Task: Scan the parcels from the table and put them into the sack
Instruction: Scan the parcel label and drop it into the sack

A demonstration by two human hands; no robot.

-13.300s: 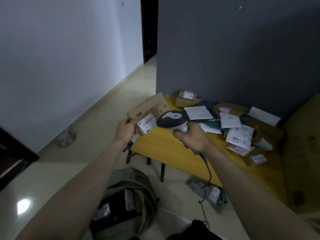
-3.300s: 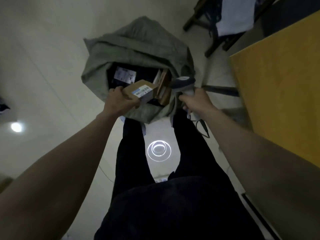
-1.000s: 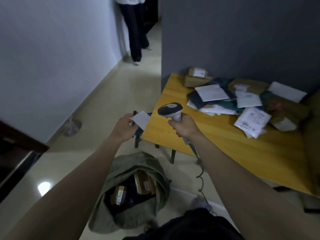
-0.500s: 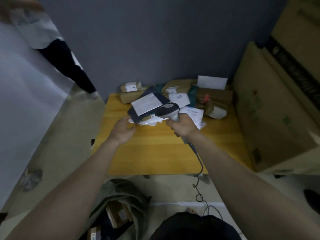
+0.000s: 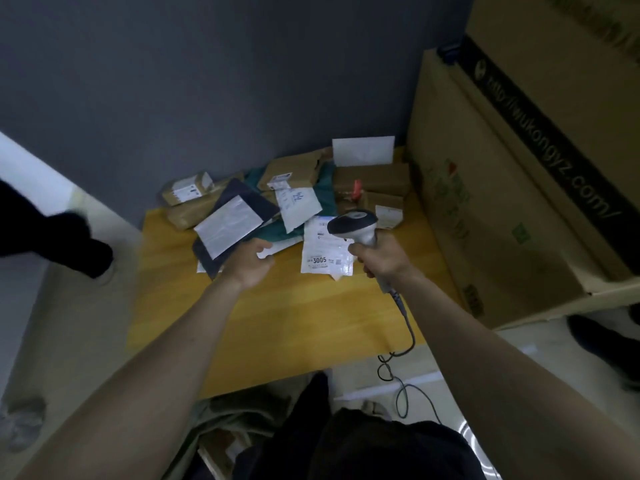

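Reaching for the next parcel was the step in hand, as I read it. Left hand (image 5: pixel 250 261) was over the near edge of the pile, fingers loosely curled at the corner of the dark mailer (image 5: pixel 239 220) with the white label; touching or just short, couldn't tell, and no firm grip was visible. Right hand (image 5: pixel 379 258) was wrapped round the handle of the scanner (image 5: pixel 353 225), head pointing toward the pile, cable (image 5: pixel 403 341) trailing off the front edge of the table (image 5: pixel 277 334).

Parcels sat bunched at the far side of the table against the grey wall (image 5: pixel 207 81): brown boxes (image 5: pixel 372 180), a white mailer marked 3005 (image 5: pixel 325 251) just under the scanner, a teal bag (image 5: pixel 325 195) partly buried. Sack (image 5: pixel 239 417) was on the floor below the near table edge, mouth mostly hidden, 1 box partly showing inside.

Next move, my guess: pinch the dark mailer's corner, lift it clear of the stack, turn the label to the scanner. Risk: dragging the neighbouring white mailers along. Large cartons (image 5: pixel 502 202) stood to the right.
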